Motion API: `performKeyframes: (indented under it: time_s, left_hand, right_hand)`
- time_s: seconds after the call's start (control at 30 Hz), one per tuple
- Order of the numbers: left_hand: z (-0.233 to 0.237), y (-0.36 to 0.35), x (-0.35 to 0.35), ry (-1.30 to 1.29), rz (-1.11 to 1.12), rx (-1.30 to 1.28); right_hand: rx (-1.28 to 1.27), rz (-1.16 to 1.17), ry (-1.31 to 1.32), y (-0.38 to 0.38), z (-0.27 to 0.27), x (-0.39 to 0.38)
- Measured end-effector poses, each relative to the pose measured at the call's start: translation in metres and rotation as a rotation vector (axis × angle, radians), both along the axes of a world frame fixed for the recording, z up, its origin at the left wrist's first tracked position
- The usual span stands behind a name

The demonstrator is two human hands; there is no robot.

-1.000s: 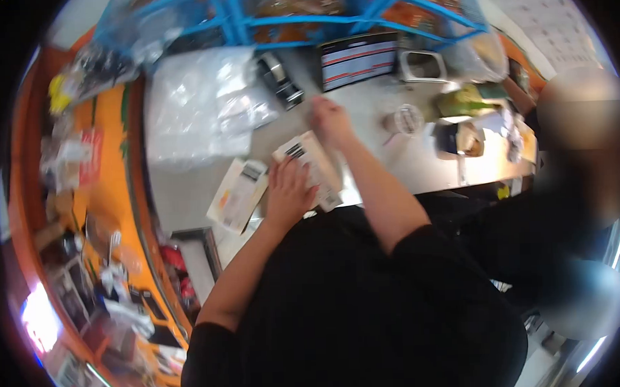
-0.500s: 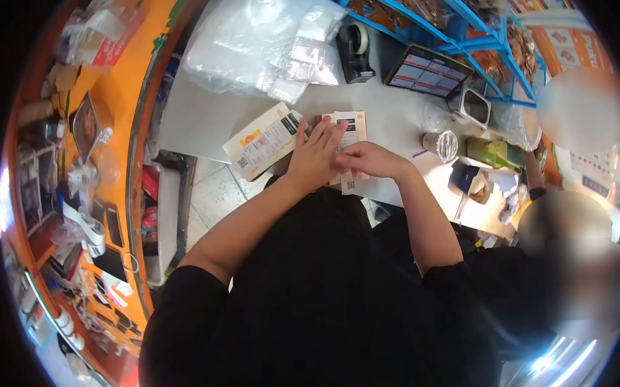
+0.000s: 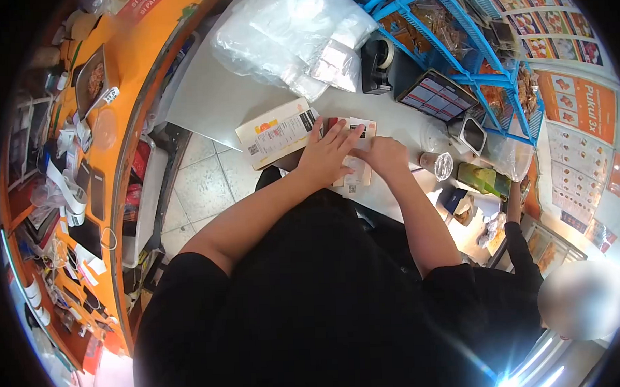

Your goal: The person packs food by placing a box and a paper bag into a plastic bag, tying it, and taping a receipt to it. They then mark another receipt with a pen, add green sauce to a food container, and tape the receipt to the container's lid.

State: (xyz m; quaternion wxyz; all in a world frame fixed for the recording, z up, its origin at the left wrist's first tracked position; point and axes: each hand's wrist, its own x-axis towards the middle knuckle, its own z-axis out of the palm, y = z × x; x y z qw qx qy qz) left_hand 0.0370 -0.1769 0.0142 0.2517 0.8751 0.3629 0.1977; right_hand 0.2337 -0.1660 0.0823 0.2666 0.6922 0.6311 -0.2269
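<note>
My left hand (image 3: pixel 324 160) lies palm down with fingers spread over a box with a printed label (image 3: pixel 351 180) on the grey table. Beside it, my right hand (image 3: pixel 384 154) has its fingers curled at the label's right part; whether it pinches anything is hidden. A second pale box (image 3: pixel 276 132) with a label, a yellow-orange mark and a QR code sits just left of my left hand, apart from it.
Behind the boxes are plastic bags (image 3: pixel 284 34), a tape dispenser (image 3: pixel 376 67) and a tablet (image 3: pixel 438 95). A blue rack (image 3: pixel 464 72) and clear cup (image 3: pixel 437 165) stand right. A co-worker's arm (image 3: pixel 519 244) reaches in at the right. An orange counter (image 3: pixel 126 104) runs left.
My right hand has turned, with its knuckles now further up and right on the box. My left hand stays spread on it. The whole view has shifted, and the co-worker's arm shows more.
</note>
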Motion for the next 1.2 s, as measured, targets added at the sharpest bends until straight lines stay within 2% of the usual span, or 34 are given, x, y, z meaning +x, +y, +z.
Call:
performKeyframes:
  time_s: [0.07,0.13,0.17,0.23,0.27,0.33,0.4,0.47,0.5,0.53,0.6,0.67,0.7,0.77,0.83,0.87,0.93,0.97,1.0,1.07,1.1,1.13,1.2]
  left_hand:
    - [0.004,0.002,0.0,0.012,0.005,0.006]
    - [0.007,0.003,-0.002,0.071,-0.027,0.006]
    - [0.008,0.004,-0.004,0.074,-0.031,0.01]
    - [0.008,0.004,-0.002,0.03,-0.037,0.025]
    - [0.01,0.005,0.003,0.03,-0.052,0.032]
    - [0.012,0.008,0.002,0.061,-0.048,0.052]
    - [0.007,0.012,-0.01,0.174,-0.096,0.057]
    - [0.0,0.011,-0.006,0.095,-0.146,0.195]
    - [0.009,0.016,0.0,0.239,-0.173,0.106]
    - [0.026,0.017,0.004,0.228,-0.195,0.068]
    - [0.001,0.011,0.005,0.14,-0.197,0.168]
    - [0.006,0.013,0.003,0.203,-0.217,0.198]
    - [0.009,0.014,0.002,0.184,-0.232,0.223]
    - [0.017,0.01,0.006,0.175,-0.259,0.217]
    - [0.013,0.007,0.005,0.116,-0.318,0.194]
    - [0.018,0.01,0.009,0.144,-0.341,0.214]
    - [0.028,0.013,0.023,0.034,-0.734,0.05]
    - [0.023,0.006,0.029,0.035,-0.816,0.053]
    - [0.021,0.005,0.03,0.034,-0.848,0.065]
    - [0.014,0.004,0.039,0.229,-0.937,0.108]
    - [-0.004,0.006,0.041,0.288,-0.941,0.254]
    - [0.008,0.012,0.044,0.301,-0.954,0.203]
    - [0.02,0.02,0.058,0.326,-1.01,0.16]
  right_hand:
    - [0.028,-0.033,-0.069,-0.001,0.009,0.015]
    - [-0.007,-0.393,-0.1,-0.007,0.028,0.025]
    - [-0.004,-0.397,-0.095,-0.02,0.021,0.033]
    - [0.516,-0.389,0.113,-0.06,-0.007,0.05]
    - [0.524,-0.403,0.111,-0.074,-0.008,0.046]
    - [0.745,-0.05,0.307,-0.098,-0.026,0.015]
    - [0.781,-0.095,0.403,-0.126,-0.06,0.002]
    - [0.824,-0.136,0.42,-0.126,-0.1,-0.02]
    - [0.702,-0.523,0.604,-0.131,-0.105,-0.018]
    - [0.581,-0.924,0.769,-0.15,-0.096,0.004]
    - [0.683,-1.099,0.733,-0.172,-0.088,0.061]
    - [0.742,-1.326,0.89,-0.151,-0.121,0.051]
    - [0.756,-1.348,0.919,-0.137,-0.125,0.044]
    - [1.012,-1.089,0.266,-0.153,-0.097,0.078]
    - [1.001,-1.196,0.11,-0.163,-0.105,0.12]
    - [0.971,-1.281,0.048,-0.152,-0.12,0.127]
    - [0.976,-1.374,0.14,-0.135,-0.124,0.143]
    - [0.805,-1.525,0.212,-0.117,-0.083,0.134]
    - [0.823,-1.553,0.204,-0.113,-0.087,0.13]
    - [0.759,-1.458,0.283,-0.125,-0.104,0.146]
    - [0.773,-1.423,0.128,-0.129,-0.121,0.147]
    - [0.766,-1.388,-0.024,-0.137,-0.132,0.149]
    - [0.743,-1.45,-0.085,-0.169,-0.119,0.15]
